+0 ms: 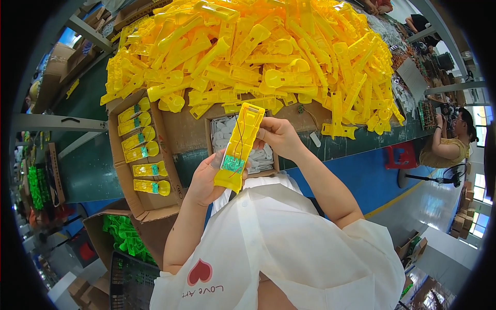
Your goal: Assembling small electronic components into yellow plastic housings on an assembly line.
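Gripping the yellow handle shell just below the yellow parts heap, left hand and right hand could snag its thin wires, likely dislodging the green circuit board.

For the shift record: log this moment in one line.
left hand: holds long yellow plastic shell with green circuit board | right hand: pinches its side

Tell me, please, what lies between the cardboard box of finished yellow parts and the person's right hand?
In the head view, the yellow housing with its green circuit board lies between the cardboard box and the right hand, gripped by the left hand.
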{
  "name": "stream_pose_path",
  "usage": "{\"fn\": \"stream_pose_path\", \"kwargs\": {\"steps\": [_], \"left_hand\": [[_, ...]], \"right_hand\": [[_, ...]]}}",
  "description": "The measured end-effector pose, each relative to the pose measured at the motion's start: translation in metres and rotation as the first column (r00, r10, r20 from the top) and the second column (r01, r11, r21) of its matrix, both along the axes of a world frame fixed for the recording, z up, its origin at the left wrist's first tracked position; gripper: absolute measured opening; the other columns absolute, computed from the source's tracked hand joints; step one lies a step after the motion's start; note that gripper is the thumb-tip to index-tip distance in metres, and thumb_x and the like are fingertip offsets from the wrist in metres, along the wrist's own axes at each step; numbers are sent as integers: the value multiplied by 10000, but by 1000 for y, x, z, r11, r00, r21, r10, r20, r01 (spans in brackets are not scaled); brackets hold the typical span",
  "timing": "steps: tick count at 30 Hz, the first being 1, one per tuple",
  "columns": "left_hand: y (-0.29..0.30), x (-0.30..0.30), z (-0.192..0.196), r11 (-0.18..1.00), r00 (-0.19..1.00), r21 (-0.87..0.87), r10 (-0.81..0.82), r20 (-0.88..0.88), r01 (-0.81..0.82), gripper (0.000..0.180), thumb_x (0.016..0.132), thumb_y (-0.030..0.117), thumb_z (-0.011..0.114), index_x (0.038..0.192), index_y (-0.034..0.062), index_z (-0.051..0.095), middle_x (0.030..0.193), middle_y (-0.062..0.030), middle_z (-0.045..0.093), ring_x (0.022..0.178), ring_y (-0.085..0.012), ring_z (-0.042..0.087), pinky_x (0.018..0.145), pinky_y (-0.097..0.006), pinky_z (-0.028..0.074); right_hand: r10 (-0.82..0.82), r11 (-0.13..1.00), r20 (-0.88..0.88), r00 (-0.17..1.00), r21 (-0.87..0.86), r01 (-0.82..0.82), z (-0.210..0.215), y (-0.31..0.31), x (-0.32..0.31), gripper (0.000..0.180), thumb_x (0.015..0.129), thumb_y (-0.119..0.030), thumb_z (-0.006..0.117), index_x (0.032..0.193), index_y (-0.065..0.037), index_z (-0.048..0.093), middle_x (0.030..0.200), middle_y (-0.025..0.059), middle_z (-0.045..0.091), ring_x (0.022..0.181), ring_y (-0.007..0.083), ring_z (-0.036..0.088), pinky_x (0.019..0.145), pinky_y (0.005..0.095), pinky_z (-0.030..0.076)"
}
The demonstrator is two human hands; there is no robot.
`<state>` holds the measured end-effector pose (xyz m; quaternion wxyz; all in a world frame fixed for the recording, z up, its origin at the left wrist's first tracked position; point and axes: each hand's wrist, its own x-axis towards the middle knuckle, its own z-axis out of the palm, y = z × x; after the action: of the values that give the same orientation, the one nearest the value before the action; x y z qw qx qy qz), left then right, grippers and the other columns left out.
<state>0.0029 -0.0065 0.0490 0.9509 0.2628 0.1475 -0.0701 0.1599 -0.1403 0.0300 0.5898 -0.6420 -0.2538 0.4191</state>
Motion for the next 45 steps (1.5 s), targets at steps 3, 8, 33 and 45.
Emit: {"fn": "stream_pose_path", "kwargs": {"steps": [3, 8, 33, 45], "left_hand": [[0, -4, 0, 1000, 999, -15, -5, 37, 5, 457, 877, 373, 411, 1141, 1, 428, 984, -160, 532, 819, -222, 544, 719, -330, 454], [-1, -9, -10, 1000, 999, -16, -10, 41, 11, 484, 875, 401, 398, 1144, 0, 426, 978, -153, 524, 840, -216, 529, 718, -325, 447], [-7, -37, -31, 878, 880, 134, 471, -59, -460, 466, 880, 433, 359, 1122, 41, 428, 1035, -58, 512, 932, -146, 517, 799, -272, 425], [70, -152, -99, 218, 31, 571, 948, -318, -791, 271, 853, 142, 468, 1057, -27, 416, 959, -117, 522, 835, -209, 560, 704, -325, 478]], "right_hand": [[74, 963, -278, 958, 270, 4, -12, -4, -5, 231, 836, -101, 538, 1036, 14, 546, 865, 66, 604, 714, 107, 583, 633, 219, 486], [-14, 905, -552, 834, 348, 245, -18, 6, -34, 195, 828, -83, 547, 1004, 2, 551, 910, 77, 594, 786, 121, 576, 665, 241, 481], [141, 989, 233, 962, 8, -147, 9, 46, -66, 115, 741, -48, 632, 819, -16, 554, 729, -4, 478, 590, 43, 423, 527, 173, 355], [12, 995, -310, 951, 102, 21, -11, 42, -58, 107, 760, -41, 578, 815, -49, 486, 673, -30, 480, 570, 23, 424, 491, 160, 328]]}}
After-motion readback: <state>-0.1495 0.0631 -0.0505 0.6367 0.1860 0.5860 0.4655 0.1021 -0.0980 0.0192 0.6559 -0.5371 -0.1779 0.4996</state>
